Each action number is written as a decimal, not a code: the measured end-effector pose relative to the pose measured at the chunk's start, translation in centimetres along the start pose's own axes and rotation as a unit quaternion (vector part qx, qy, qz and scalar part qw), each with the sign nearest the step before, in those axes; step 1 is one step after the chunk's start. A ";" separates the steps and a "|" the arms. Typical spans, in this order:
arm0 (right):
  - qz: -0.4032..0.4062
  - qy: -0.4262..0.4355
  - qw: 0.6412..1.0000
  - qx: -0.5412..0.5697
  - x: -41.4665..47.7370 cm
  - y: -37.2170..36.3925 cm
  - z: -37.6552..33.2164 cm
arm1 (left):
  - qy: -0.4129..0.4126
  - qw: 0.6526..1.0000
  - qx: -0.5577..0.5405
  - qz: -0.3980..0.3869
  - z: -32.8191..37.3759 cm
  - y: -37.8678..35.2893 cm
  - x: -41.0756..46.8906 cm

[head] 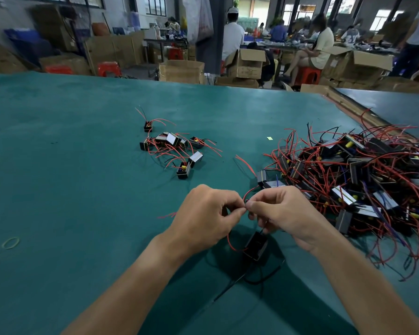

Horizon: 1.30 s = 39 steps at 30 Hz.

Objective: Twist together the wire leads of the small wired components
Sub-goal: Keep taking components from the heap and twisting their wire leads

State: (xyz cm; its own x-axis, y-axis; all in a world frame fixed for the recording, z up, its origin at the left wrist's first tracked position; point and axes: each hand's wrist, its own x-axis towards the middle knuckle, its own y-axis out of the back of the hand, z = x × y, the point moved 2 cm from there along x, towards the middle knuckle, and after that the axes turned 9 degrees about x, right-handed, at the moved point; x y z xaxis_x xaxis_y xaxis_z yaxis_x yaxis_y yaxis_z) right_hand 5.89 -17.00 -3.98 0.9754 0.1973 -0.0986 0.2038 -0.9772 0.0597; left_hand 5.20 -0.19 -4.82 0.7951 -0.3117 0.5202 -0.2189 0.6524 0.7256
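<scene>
Step judged: twisting under way. Red lead [244, 195] ends pinched between left hand [203, 213] and right hand [283, 211]; black component [256, 246] below. Next: ends to be rolled tight between fingertips

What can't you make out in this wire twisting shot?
Head view: tips of the wire leads, hidden by left hand and right hand fingertips; twisted or not, unclear.
Head view: the large pile, cut off by the right edge.
Head view: the black component label, too dark.
</scene>
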 end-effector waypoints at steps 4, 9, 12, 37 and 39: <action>0.012 0.114 0.986 -0.121 0.3 -0.3 0.2 | 0.051 0.996 -0.029 -0.069 -0.3 -0.4 0.0; 0.006 0.264 0.941 -0.214 0.2 -0.4 0.5 | 0.230 0.921 -0.269 -0.164 -0.9 -0.3 0.2; -0.006 0.250 0.950 -0.187 0.3 -0.5 0.6 | 0.260 0.893 -0.324 -0.172 -0.9 0.0 0.1; 0.008 0.188 0.960 -0.209 0.5 0.1 0.6 | 0.141 0.973 -0.158 -0.092 -1.3 -1.3 0.3; 0.048 0.284 0.919 -0.271 0.3 -0.3 0.6 | 0.185 0.952 -0.209 -0.122 -1.6 -1.3 0.3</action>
State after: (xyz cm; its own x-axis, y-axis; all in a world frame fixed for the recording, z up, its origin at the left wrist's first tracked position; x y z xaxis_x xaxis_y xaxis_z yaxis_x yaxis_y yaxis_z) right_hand 6.10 -16.71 -4.63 0.8469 0.2715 0.4572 -0.0231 -0.8402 0.5418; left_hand 6.70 -0.04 -6.35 0.9555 -0.2746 0.1079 0.1808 0.8341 0.5212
